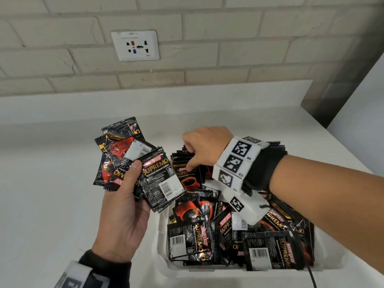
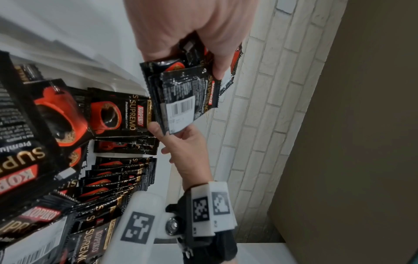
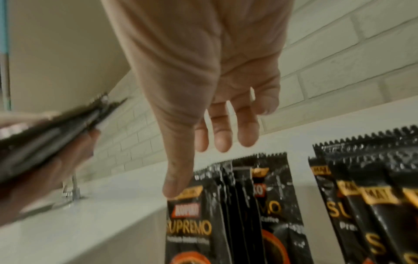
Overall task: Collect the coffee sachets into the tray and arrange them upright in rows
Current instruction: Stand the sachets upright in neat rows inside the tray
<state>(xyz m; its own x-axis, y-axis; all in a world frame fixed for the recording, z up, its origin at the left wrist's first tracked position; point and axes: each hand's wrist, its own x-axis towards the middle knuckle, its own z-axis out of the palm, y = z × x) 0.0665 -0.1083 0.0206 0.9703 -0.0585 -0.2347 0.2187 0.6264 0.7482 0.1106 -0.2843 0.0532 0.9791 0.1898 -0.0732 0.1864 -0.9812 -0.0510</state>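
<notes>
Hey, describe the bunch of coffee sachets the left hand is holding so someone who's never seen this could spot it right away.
Start at the white tray on the counter, heaped with black sachets. Just beyond its left edge, the left hand grips a fanned bunch of sachets in the air. Unlike the tray's sachets, these are held aloft, with a white barcode label facing up.

sachets [image 3: 40,132] blurred, tray [image 1: 164,254] mostly hidden

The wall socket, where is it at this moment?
In the head view, the wall socket sits on the brick wall at upper left, above the white counter and behind the left hand holding sachets.
</notes>
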